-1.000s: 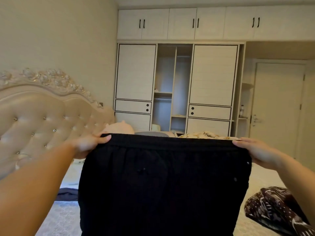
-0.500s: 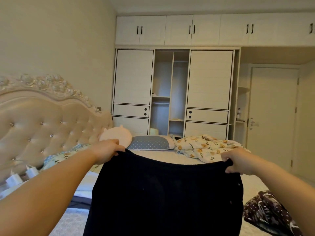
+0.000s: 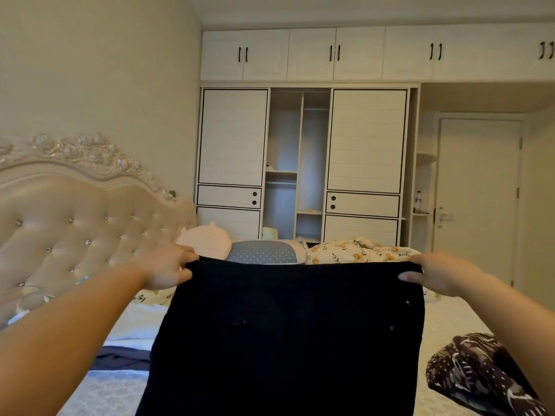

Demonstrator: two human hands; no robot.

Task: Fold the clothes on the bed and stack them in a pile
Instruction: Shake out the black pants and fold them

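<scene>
A black garment hangs spread out in front of me above the bed. My left hand grips its top left corner and my right hand grips its top right corner, so the top edge is stretched flat. A dark patterned garment lies crumpled on the bed at the right. A dark grey cloth lies on the bed at the left, partly hidden by the black garment. A floral yellow cloth lies at the far side of the bed.
A tufted headboard stands at the left. A pink pillow and a dotted grey pillow lie at the far side. A white wardrobe with an open middle section fills the back wall, with a door to its right.
The black garment dropped from high in front of me, uncovering the pillows and floral cloth, then rose slightly. Both hands have kept hold of its top corners.
</scene>
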